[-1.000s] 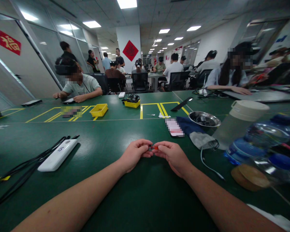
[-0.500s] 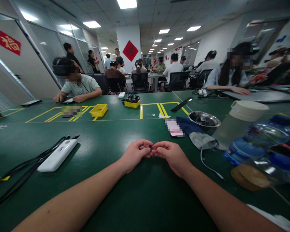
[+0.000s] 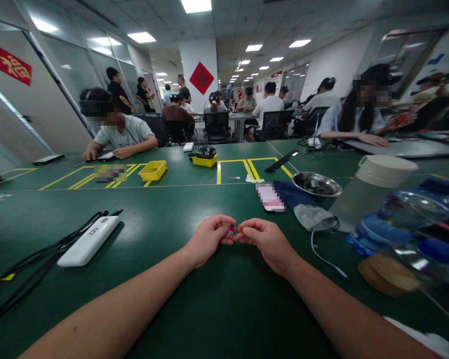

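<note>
A tiny red piece [image 3: 231, 229] and an orange piece [image 3: 241, 230] are sitting fingertip to fingertip over the middle of the counter [image 3: 224, 304], the left hand [image 3: 211, 238] pinching the red one and the right hand [image 3: 266, 240] pinching the orange, each grip closing thumb against fingers. The handling is appearing to be midway: both pieces are being held up close together, and neither is lying on the counter. Whether they are touching or joining is staying too small to tell, so what is left is remaining unclear. To the left, a white power bank [image 3: 90, 242] is lying beside black cables [image 3: 33, 260]; beyond the hands, to the right, a phone [image 3: 270, 197] is resting near a metal bowl [image 3: 318, 194]. Farther off, a yellow tray [image 3: 152, 172] is standing before a seated co-worker [image 3: 129, 132] in a headset.
</note>
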`<action>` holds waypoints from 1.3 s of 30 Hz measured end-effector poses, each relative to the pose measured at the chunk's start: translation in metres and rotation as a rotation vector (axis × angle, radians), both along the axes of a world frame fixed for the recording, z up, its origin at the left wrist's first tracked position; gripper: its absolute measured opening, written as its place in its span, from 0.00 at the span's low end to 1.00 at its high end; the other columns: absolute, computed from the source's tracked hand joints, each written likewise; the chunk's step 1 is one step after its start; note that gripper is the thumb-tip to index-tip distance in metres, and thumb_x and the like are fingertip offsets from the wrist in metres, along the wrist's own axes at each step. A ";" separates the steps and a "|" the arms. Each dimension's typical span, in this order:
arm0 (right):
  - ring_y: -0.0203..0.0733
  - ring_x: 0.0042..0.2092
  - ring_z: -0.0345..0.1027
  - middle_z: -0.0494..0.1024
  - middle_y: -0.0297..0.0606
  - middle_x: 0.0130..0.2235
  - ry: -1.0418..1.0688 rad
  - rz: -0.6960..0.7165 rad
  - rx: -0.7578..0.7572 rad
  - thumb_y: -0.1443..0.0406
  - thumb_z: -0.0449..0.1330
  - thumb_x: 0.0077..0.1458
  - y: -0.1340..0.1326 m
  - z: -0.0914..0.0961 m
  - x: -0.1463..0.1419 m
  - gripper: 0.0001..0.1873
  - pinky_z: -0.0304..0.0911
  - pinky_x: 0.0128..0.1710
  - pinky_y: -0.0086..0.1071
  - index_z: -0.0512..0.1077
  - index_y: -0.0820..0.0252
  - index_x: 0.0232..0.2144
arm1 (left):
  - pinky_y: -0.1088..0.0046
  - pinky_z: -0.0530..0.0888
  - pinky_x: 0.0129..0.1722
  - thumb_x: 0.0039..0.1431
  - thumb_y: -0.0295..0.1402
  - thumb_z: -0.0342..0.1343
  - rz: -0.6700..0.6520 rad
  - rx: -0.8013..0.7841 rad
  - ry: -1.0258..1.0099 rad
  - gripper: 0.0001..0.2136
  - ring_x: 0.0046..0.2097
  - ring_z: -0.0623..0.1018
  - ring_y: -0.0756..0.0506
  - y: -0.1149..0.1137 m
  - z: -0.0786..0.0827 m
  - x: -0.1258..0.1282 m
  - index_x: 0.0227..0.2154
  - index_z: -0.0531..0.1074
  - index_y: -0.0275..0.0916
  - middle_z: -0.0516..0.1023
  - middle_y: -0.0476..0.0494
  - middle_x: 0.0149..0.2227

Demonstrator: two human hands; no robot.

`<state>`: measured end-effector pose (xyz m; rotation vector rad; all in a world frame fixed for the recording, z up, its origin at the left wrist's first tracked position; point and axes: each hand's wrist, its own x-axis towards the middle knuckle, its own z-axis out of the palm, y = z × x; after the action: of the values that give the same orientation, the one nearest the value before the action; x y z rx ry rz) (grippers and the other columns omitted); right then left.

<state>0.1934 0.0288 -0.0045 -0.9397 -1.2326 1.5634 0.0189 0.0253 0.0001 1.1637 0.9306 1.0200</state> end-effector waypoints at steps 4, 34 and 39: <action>0.41 0.34 0.73 0.78 0.40 0.32 0.007 0.006 -0.004 0.62 0.62 0.46 0.000 0.000 0.000 0.11 0.66 0.40 0.38 0.74 0.63 0.32 | 0.77 0.74 0.30 0.57 0.31 0.53 0.003 -0.010 0.015 0.09 0.32 0.77 0.51 -0.001 0.002 0.001 0.40 0.68 0.36 0.76 0.44 0.34; 0.42 0.36 0.73 0.78 0.40 0.32 0.015 -0.029 -0.024 0.61 0.64 0.45 -0.001 0.003 0.000 0.11 0.66 0.40 0.37 0.73 0.63 0.30 | 0.77 0.74 0.32 0.56 0.29 0.54 0.002 -0.049 -0.086 0.08 0.31 0.77 0.52 0.002 -0.003 -0.001 0.39 0.68 0.34 0.76 0.41 0.36; 0.43 0.37 0.74 0.78 0.42 0.34 0.067 -0.046 -0.087 0.63 0.62 0.47 0.000 0.006 0.000 0.09 0.67 0.41 0.39 0.74 0.63 0.31 | 0.76 0.75 0.34 0.56 0.28 0.55 0.014 -0.059 -0.121 0.08 0.32 0.77 0.52 0.002 -0.003 -0.002 0.39 0.69 0.34 0.75 0.41 0.37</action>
<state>0.1939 0.0283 0.0010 -0.9563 -1.0970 1.6098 0.0165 0.0272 -0.0033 1.0368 0.8683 1.0555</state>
